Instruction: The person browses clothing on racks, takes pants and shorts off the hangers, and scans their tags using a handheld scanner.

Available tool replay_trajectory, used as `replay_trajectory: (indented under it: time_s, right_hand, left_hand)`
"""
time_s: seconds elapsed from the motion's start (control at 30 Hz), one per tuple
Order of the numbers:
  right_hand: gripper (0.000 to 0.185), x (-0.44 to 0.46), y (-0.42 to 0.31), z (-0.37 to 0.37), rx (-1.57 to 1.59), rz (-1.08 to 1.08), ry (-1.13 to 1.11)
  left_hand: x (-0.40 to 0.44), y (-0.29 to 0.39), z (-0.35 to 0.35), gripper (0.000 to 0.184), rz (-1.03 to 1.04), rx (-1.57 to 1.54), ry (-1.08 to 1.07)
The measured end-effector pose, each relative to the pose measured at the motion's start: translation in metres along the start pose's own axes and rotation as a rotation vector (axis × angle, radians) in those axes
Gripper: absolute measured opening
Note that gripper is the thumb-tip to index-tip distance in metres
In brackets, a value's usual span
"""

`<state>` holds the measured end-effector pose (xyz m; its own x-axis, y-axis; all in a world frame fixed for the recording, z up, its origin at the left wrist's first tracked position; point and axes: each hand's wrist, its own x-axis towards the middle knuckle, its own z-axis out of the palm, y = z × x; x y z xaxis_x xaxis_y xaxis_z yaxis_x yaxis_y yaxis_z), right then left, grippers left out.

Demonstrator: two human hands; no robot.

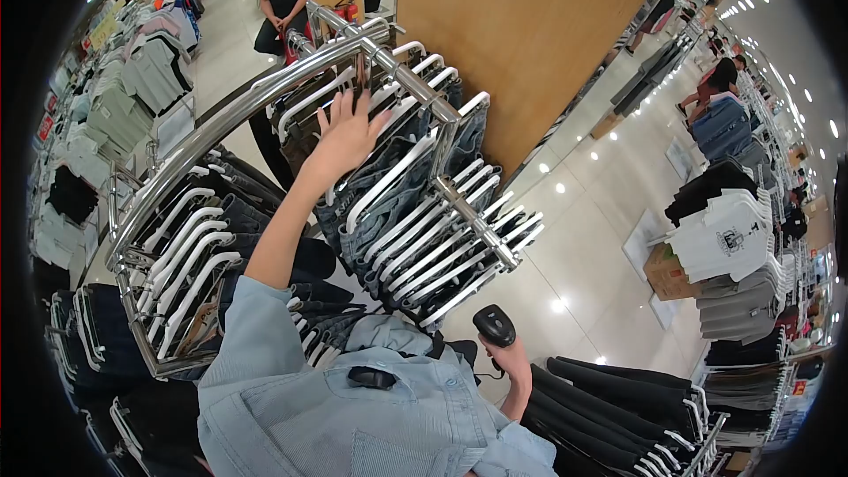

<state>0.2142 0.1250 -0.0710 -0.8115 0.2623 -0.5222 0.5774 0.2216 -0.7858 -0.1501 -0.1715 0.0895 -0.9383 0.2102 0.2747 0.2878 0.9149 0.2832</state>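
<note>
My left hand (347, 134) is stretched forward over the rack, fingers apart, near the white hangers (413, 104) with dark trousers and jeans on them. I cannot make out whether its fingertips touch a hanger or the clothes. Low on the right, my right hand (511, 357) is wrapped round a black barcode scanner (495, 325), held up in front of my light blue shirt. Blue-grey jeans (367, 212) hang from the chrome rack (389, 62) between my two hands.
A curved chrome rail (190, 155) with more hangers runs at left. Black trousers (601, 406) hang at lower right. A wooden panel (521, 26) stands behind the rack. A person (284, 0) sits at the far end. Shirts and a cardboard box (669, 272) are across the aisle.
</note>
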Motion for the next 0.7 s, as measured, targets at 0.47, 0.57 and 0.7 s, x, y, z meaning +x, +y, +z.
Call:
replay_trajectory:
  time_s: [0.47,0.57,0.7]
  right_hand:
    - [0.027,0.0,-0.014,-0.004,-0.054,0.065,-0.015]
    - [0.027,0.002,-0.005,-0.006,-0.034,0.044,-0.02]
    - [0.027,0.003,-0.003,-0.006,-0.031,0.009,-0.012]
  left_hand:
    - [-0.017,0.011,0.007,0.05,0.188,0.218,0.09]
    - [-0.018,0.007,0.01,0.043,0.236,0.141,0.122]
    - [-0.022,0.019,0.013,0.043,0.34,0.238,0.243]
